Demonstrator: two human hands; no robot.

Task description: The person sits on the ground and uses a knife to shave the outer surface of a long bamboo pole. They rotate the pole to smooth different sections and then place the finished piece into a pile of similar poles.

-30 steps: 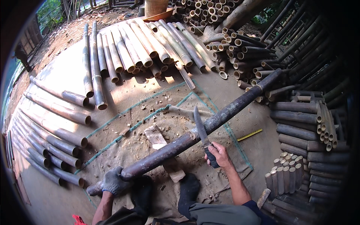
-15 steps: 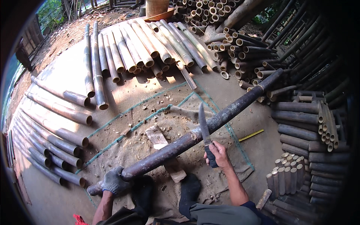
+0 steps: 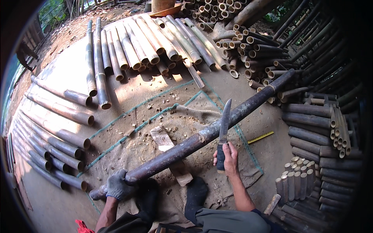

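A long dark bamboo pole (image 3: 171, 155) lies slantwise before me, its near end at lower left and its far end at upper right. Gloved in grey, my left hand (image 3: 119, 185) is wrapped round the pole near its lower-left end. My bare right hand (image 3: 228, 157) grips a knife (image 3: 224, 123) by its dark wrapped handle, the blade pointing up and in front of the pole from this view. Whether blade and pole touch, I cannot tell. A wooden block (image 3: 161, 139) shows on both sides of the pole, which passes over it.
Cut bamboo poles (image 3: 128, 46) lie in rows ahead and at left. More bamboo is stacked at right, with short upright pieces (image 3: 297, 180) lower down. A yellow ruler (image 3: 261, 137) lies on the ground. Chips litter the green-edged mat (image 3: 217, 182); my feet are on it.
The knife has moved a little to the right and up along the pole, and its blade now tilts rightward instead of leftward. My left hand still holds the pole, nearly unmoved.
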